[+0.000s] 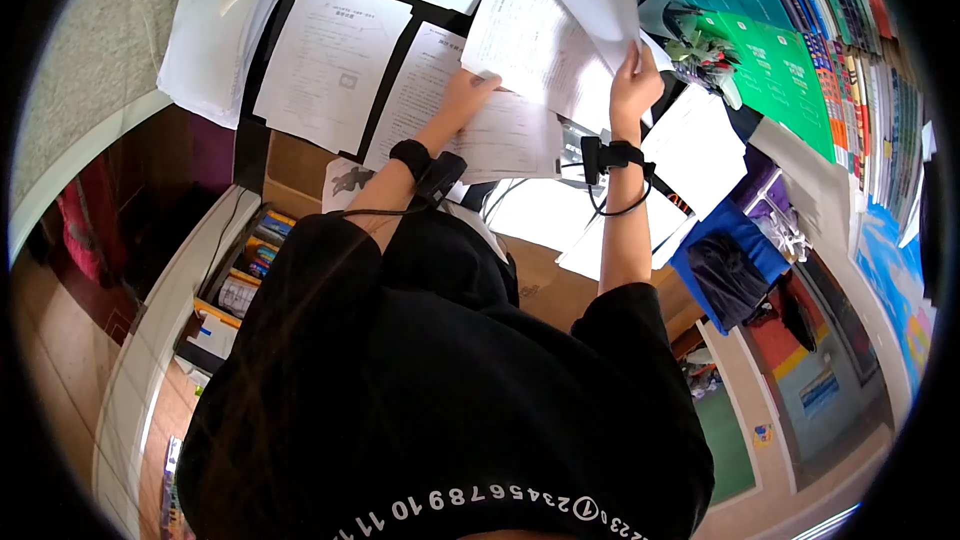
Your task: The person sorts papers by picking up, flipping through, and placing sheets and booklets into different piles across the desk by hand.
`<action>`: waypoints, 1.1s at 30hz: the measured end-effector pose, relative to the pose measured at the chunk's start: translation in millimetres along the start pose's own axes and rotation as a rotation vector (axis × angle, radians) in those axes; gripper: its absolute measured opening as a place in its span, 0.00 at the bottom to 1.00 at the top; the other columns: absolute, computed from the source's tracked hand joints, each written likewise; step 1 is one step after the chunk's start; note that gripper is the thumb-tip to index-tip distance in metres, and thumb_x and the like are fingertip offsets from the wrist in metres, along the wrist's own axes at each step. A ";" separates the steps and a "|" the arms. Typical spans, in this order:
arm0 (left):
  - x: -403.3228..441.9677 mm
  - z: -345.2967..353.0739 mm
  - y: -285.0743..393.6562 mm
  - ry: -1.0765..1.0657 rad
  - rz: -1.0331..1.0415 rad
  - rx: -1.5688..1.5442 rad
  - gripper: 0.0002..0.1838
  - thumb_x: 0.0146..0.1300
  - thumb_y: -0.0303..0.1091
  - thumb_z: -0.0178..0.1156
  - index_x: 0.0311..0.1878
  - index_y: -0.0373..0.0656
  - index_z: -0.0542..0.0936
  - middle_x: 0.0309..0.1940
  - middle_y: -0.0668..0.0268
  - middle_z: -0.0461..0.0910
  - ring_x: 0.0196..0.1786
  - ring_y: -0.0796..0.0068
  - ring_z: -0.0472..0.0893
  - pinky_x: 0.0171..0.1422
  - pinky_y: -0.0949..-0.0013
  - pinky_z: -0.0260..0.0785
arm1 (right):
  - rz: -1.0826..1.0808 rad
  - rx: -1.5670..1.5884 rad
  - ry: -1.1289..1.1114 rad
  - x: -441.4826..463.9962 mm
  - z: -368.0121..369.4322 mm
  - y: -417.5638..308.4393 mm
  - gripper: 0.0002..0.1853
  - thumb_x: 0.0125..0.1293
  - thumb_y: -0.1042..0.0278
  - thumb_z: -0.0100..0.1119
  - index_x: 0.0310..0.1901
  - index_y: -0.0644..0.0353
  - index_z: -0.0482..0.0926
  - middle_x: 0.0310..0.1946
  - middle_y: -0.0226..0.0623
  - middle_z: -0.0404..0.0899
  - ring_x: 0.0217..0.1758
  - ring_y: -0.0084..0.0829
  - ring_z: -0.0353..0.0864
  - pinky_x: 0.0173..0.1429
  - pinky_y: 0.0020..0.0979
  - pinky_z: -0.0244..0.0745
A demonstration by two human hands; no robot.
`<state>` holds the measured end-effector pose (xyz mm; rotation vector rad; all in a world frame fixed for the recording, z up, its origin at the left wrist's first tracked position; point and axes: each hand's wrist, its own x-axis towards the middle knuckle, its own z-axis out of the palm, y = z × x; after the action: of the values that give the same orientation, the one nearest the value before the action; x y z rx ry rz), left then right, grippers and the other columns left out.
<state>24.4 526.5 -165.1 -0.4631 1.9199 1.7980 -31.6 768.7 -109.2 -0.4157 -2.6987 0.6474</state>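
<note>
My left hand is closed on the lower left edge of a printed paper, its fingers partly hidden by the page. My right hand pinches a curled white sheet, lifted off that paper at its right side. Whether the two are fastened together I cannot tell. Under my left forearm lie more printed sheets. Both wrists wear black bands with small devices and cables.
More printed pages and a white paper stack lie to the left. Loose white sheets are at right, near a small plant, a green booklet and a row of books. A blue bag hangs at lower right.
</note>
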 end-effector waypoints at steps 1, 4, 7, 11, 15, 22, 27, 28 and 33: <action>0.8 -1.5 -0.9 0.019 -0.046 -0.034 0.19 0.54 0.39 0.61 0.39 0.28 0.79 0.31 0.58 0.82 0.34 0.69 0.80 0.41 0.65 0.70 | 0.014 0.009 0.025 0.7 -4.1 1.2 0.09 0.63 0.66 0.55 0.40 0.58 0.82 0.24 0.48 0.78 0.26 0.46 0.78 0.29 0.38 0.70; 6.9 -0.2 -4.4 0.099 -0.057 -0.122 0.22 0.56 0.42 0.61 0.41 0.28 0.78 0.35 0.53 0.82 0.39 0.64 0.80 0.43 0.63 0.70 | 0.076 -0.047 0.020 3.7 -16.7 4.7 0.09 0.65 0.66 0.55 0.41 0.57 0.82 0.21 0.48 0.77 0.21 0.45 0.77 0.25 0.36 0.68; 22.0 6.5 -18.8 0.134 0.032 -0.043 0.24 0.57 0.44 0.61 0.44 0.27 0.77 0.39 0.47 0.80 0.42 0.57 0.80 0.45 0.61 0.70 | 0.072 -0.036 0.035 1.8 -22.7 11.1 0.09 0.65 0.67 0.54 0.42 0.58 0.81 0.22 0.49 0.78 0.21 0.45 0.78 0.26 0.34 0.69; 25.9 -22.0 -30.8 0.072 -0.170 0.334 0.25 0.58 0.45 0.61 0.46 0.28 0.77 0.41 0.42 0.78 0.44 0.50 0.79 0.48 0.60 0.70 | 0.068 -0.019 0.080 4.4 -45.7 2.0 0.09 0.64 0.72 0.55 0.44 0.61 0.81 0.29 0.51 0.80 0.28 0.45 0.81 0.33 0.34 0.74; -34.6 -108.2 -8.3 0.160 -0.183 0.124 0.22 0.59 0.41 0.61 0.48 0.31 0.78 0.43 0.52 0.80 0.45 0.60 0.79 0.51 0.65 0.69 | 0.048 -0.015 0.209 4.6 -86.8 11.1 0.10 0.64 0.74 0.56 0.45 0.65 0.80 0.35 0.48 0.83 0.33 0.37 0.84 0.37 0.29 0.75; -113.3 -252.0 1.7 0.365 -0.438 -0.190 0.22 0.59 0.37 0.64 0.52 0.30 0.75 0.47 0.61 0.78 0.47 0.71 0.77 0.52 0.69 0.68 | -0.093 -0.020 0.504 -13.7 -159.2 -21.4 0.09 0.65 0.78 0.53 0.43 0.74 0.78 0.34 0.44 0.83 0.33 0.26 0.81 0.41 0.27 0.76; -132.8 -239.2 3.2 0.392 -0.440 -0.196 0.22 0.59 0.35 0.64 0.53 0.33 0.74 0.48 0.62 0.78 0.47 0.71 0.77 0.52 0.70 0.68 | -0.126 0.120 0.108 -51.1 -105.1 -55.7 0.23 0.51 0.90 0.49 0.50 0.64 0.78 0.51 0.43 0.78 0.58 0.40 0.75 0.61 0.36 0.68; -133.4 -232.6 -3.8 0.395 -0.373 -0.183 0.22 0.59 0.35 0.63 0.53 0.33 0.74 0.47 0.62 0.78 0.46 0.71 0.77 0.52 0.70 0.68 | -0.143 0.148 -0.011 -62.5 -81.6 -55.8 0.25 0.50 0.89 0.48 0.50 0.61 0.79 0.53 0.42 0.77 0.60 0.41 0.73 0.63 0.37 0.67; -142.8 -222.4 3.1 0.372 -0.324 -0.099 0.19 0.60 0.34 0.62 0.50 0.31 0.76 0.44 0.61 0.80 0.45 0.72 0.78 0.51 0.71 0.68 | -0.238 0.003 -0.207 -99.2 22.9 -28.0 0.19 0.53 0.84 0.51 0.47 0.59 0.80 0.48 0.43 0.79 0.53 0.43 0.76 0.58 0.37 0.71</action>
<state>118.4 295.8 -76.8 -1.1418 1.8539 1.6823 43.5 701.1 -139.9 -0.0247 -2.8789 0.6567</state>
